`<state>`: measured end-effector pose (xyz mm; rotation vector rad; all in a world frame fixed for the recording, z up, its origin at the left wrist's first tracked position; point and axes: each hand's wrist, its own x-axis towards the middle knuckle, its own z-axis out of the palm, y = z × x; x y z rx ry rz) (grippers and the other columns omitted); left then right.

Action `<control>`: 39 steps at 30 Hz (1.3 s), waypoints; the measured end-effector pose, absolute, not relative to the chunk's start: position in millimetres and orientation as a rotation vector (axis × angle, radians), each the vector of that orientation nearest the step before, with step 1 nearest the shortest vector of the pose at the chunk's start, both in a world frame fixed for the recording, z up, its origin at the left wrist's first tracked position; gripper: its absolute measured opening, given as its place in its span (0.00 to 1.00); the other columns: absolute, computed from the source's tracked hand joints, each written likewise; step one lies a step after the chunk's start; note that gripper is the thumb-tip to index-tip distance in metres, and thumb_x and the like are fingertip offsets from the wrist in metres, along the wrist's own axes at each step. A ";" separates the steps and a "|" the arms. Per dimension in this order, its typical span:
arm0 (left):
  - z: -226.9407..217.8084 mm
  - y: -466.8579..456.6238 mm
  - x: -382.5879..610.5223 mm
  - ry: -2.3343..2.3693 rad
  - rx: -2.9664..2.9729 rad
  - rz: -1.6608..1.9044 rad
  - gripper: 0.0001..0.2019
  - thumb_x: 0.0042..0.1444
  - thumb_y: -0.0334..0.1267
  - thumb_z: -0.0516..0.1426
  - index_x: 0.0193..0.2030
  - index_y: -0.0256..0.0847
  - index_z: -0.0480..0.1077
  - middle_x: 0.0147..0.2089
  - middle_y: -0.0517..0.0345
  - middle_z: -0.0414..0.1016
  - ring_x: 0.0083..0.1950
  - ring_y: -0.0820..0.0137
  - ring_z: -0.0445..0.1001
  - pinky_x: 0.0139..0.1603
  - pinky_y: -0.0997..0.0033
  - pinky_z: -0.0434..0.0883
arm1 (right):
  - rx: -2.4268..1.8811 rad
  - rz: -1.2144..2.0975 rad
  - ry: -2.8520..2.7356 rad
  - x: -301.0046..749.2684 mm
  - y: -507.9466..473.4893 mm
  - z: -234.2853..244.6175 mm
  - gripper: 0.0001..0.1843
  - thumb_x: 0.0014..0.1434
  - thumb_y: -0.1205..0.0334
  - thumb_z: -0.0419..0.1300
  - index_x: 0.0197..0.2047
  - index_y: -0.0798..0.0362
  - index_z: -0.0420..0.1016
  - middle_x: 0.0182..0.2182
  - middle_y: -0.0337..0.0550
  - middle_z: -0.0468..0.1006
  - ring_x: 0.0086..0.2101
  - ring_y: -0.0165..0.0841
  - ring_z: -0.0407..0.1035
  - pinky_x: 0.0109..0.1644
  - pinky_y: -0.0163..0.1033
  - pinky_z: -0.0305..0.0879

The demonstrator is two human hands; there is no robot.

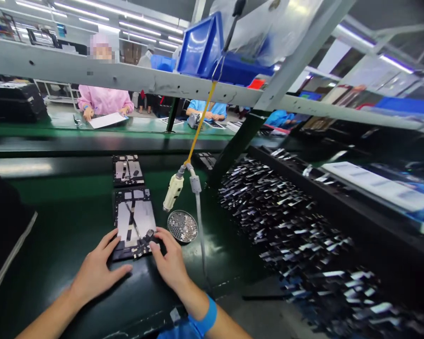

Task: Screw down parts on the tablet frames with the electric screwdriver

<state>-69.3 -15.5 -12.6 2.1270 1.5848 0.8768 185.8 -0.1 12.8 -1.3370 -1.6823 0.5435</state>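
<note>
An opened dark tablet back (134, 222) with silver inner panels lies on the green belt (67, 221) in front of me. My left hand (97, 270) rests on its near left corner with fingers spread flat. My right hand (169, 261) presses on its near right corner, fingertips on a small dark part (149, 234) at the edge. A round dish of small screws (182, 226) sits just right of the tablet. An electric screwdriver (173, 191) hangs above it on a yellow cord (200, 125).
A second opened tablet (127, 170) lies farther up the belt. A heap of small dark-and-silver parts (297, 226) fills the right side. Blue bins (212, 49) sit on the overhead rack. People in pink (104, 100) and blue work across the line.
</note>
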 end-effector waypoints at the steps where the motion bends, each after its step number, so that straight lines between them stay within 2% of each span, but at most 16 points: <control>1: -16.6 -22.9 -71.7 1.616 2.110 0.882 0.31 0.55 0.57 0.66 0.64 0.48 0.74 0.72 0.53 0.67 0.63 0.49 0.76 0.63 0.51 0.77 | -1.322 0.565 -1.696 183.5 -3.1 14.2 0.10 0.65 0.58 0.61 0.47 0.51 0.80 0.54 0.54 0.81 0.55 0.43 0.76 0.62 0.51 0.73; 4: -25.3 -45.4 -76.7 1.723 2.075 0.866 0.31 0.56 0.60 0.64 0.64 0.52 0.73 0.74 0.54 0.64 0.62 0.48 0.77 0.59 0.50 0.80 | -1.258 0.625 -1.743 178.4 -10.0 19.4 0.10 0.64 0.60 0.62 0.47 0.51 0.80 0.52 0.52 0.82 0.53 0.42 0.77 0.61 0.48 0.74; 6: -24.4 -57.1 -76.4 1.763 2.104 0.864 0.32 0.56 0.60 0.64 0.66 0.54 0.71 0.75 0.53 0.62 0.64 0.46 0.75 0.59 0.46 0.80 | -1.221 0.679 -1.761 179.8 -10.8 23.7 0.10 0.64 0.59 0.62 0.47 0.52 0.80 0.49 0.51 0.83 0.50 0.40 0.78 0.57 0.45 0.76; 9: -12.3 -62.5 -69.4 1.759 2.269 0.933 0.37 0.55 0.58 0.66 0.71 0.55 0.65 0.74 0.49 0.64 0.74 0.40 0.62 0.71 0.30 0.64 | -1.192 0.750 -1.753 194.5 -4.8 30.3 0.10 0.67 0.58 0.59 0.43 0.51 0.81 0.40 0.46 0.85 0.40 0.35 0.80 0.43 0.38 0.78; 11: -3.0 -57.5 -62.2 1.645 2.436 0.930 0.36 0.59 0.54 0.65 0.72 0.53 0.63 0.73 0.48 0.66 0.76 0.41 0.59 0.73 0.27 0.57 | -1.179 0.673 -1.737 212.8 2.5 33.3 0.11 0.69 0.58 0.57 0.40 0.50 0.81 0.35 0.43 0.84 0.36 0.34 0.79 0.40 0.38 0.76; 15: 0.2 -41.0 -51.9 1.349 2.650 0.882 0.18 0.68 0.46 0.59 0.63 0.50 0.74 0.63 0.51 0.77 0.65 0.53 0.75 0.67 0.44 0.74 | -1.208 0.495 -1.656 256.7 18.3 34.3 0.12 0.69 0.55 0.58 0.39 0.50 0.81 0.32 0.43 0.83 0.34 0.35 0.78 0.41 0.40 0.74; 19: -6.3 -35.9 -51.8 1.285 2.712 0.968 0.14 0.70 0.42 0.57 0.58 0.44 0.77 0.60 0.48 0.79 0.62 0.55 0.78 0.63 0.52 0.78 | -1.286 0.527 -1.484 281.7 35.3 33.0 0.15 0.68 0.50 0.59 0.37 0.51 0.80 0.30 0.44 0.82 0.32 0.37 0.77 0.38 0.41 0.75; 21: -4.7 -37.7 -54.6 1.276 2.706 0.954 0.15 0.70 0.40 0.56 0.60 0.42 0.76 0.61 0.44 0.77 0.62 0.55 0.77 0.63 0.53 0.78 | -1.296 0.520 -1.361 280.4 47.3 33.6 0.17 0.67 0.47 0.59 0.39 0.51 0.79 0.33 0.45 0.82 0.34 0.38 0.77 0.41 0.44 0.76; 23: 0.0 -39.5 -58.8 1.278 2.672 0.916 0.16 0.70 0.39 0.55 0.61 0.41 0.75 0.60 0.42 0.77 0.63 0.54 0.76 0.63 0.53 0.78 | -1.291 0.478 -1.278 271.2 63.2 35.8 0.19 0.65 0.45 0.60 0.48 0.52 0.77 0.44 0.50 0.82 0.44 0.41 0.78 0.51 0.49 0.76; 25: 4.6 -39.8 -63.3 1.263 2.636 0.900 0.15 0.70 0.36 0.55 0.61 0.40 0.74 0.57 0.42 0.77 0.62 0.55 0.76 0.63 0.53 0.77 | -1.275 0.456 -1.292 257.6 82.6 39.5 0.30 0.60 0.44 0.66 0.59 0.52 0.72 0.59 0.56 0.75 0.59 0.45 0.72 0.63 0.55 0.70; 27: 7.1 -39.3 -67.2 1.224 2.612 0.919 0.14 0.70 0.34 0.56 0.60 0.40 0.74 0.55 0.44 0.78 0.60 0.57 0.76 0.65 0.53 0.76 | -1.261 0.530 -1.340 242.4 103.3 44.8 0.41 0.52 0.43 0.72 0.64 0.52 0.68 0.64 0.58 0.71 0.62 0.48 0.68 0.65 0.56 0.67; 28: 7.5 -39.1 -68.6 1.198 2.606 0.928 0.14 0.70 0.34 0.56 0.59 0.40 0.74 0.55 0.45 0.78 0.60 0.58 0.76 0.65 0.53 0.75 | -1.235 0.614 -1.357 234.9 112.9 48.2 0.41 0.51 0.42 0.72 0.62 0.53 0.70 0.61 0.58 0.75 0.59 0.47 0.72 0.62 0.55 0.70; 30: 7.5 -39.9 -70.2 1.180 2.609 0.923 0.14 0.69 0.32 0.56 0.58 0.42 0.75 0.55 0.46 0.78 0.61 0.59 0.75 0.66 0.53 0.74 | -1.190 0.804 -1.354 221.5 128.8 56.0 0.33 0.53 0.41 0.70 0.53 0.57 0.76 0.47 0.55 0.82 0.45 0.43 0.79 0.50 0.49 0.76; 33: 6.9 -43.2 -69.7 1.243 2.658 0.871 0.15 0.69 0.33 0.57 0.60 0.43 0.75 0.57 0.47 0.78 0.63 0.57 0.74 0.68 0.49 0.73 | -1.155 0.892 -1.275 208.2 140.7 67.6 0.26 0.54 0.43 0.70 0.43 0.59 0.80 0.30 0.46 0.82 0.29 0.36 0.78 0.37 0.43 0.75; 36: 6.8 -45.8 -67.5 1.303 2.704 0.866 0.15 0.69 0.34 0.57 0.61 0.45 0.74 0.58 0.48 0.78 0.63 0.57 0.75 0.67 0.48 0.74 | -1.115 0.881 -1.255 205.4 139.8 74.0 0.24 0.53 0.47 0.72 0.44 0.59 0.80 0.26 0.41 0.80 0.25 0.33 0.75 0.33 0.41 0.72; 39: 8.3 -46.5 -65.5 1.299 2.727 0.902 0.14 0.69 0.32 0.57 0.59 0.44 0.75 0.56 0.48 0.79 0.61 0.58 0.77 0.63 0.49 0.76 | -1.070 0.895 -1.257 209.8 132.5 75.1 0.22 0.53 0.49 0.72 0.43 0.57 0.81 0.28 0.40 0.81 0.26 0.33 0.76 0.34 0.41 0.73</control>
